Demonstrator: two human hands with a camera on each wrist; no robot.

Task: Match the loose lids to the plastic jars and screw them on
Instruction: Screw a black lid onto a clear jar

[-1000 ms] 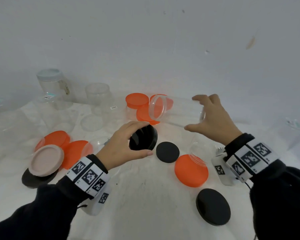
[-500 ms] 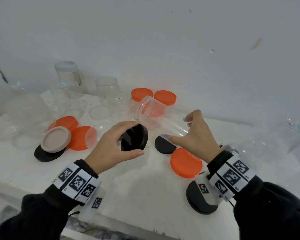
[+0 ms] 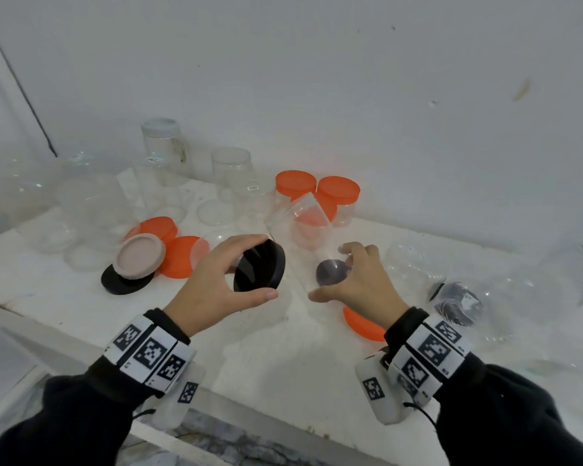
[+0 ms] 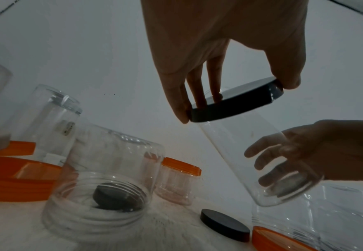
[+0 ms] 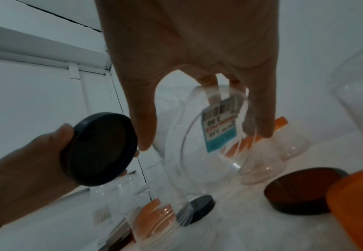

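Note:
My left hand (image 3: 265, 267) grips a black round lid (image 3: 249, 277) by its rim, held on edge above the white table (image 3: 266, 351). The left wrist view shows the lid (image 4: 236, 101) pinched between thumb and fingers. My right hand (image 3: 329, 274) holds a clear plastic jar (image 3: 300, 230) by its base, tilted with its open mouth pointing away and to the left. A barcode sticker shows on the jar (image 5: 208, 144) in the right wrist view. There the lid (image 5: 101, 149) is just left of the jar, apart from its mouth.
Two orange-lidded jars (image 3: 317, 193) stand at the back. Loose orange lids (image 3: 179, 257) and a pink lid (image 3: 140, 255) on a black lid lie at the left. Open clear jars (image 3: 231, 166) crowd the back left. An orange lid (image 3: 360, 324) lies by my right wrist.
My right hand has brought the jar down and nearer, tipping its mouth away. My left hand still holds the black lid, now close beside the jar.

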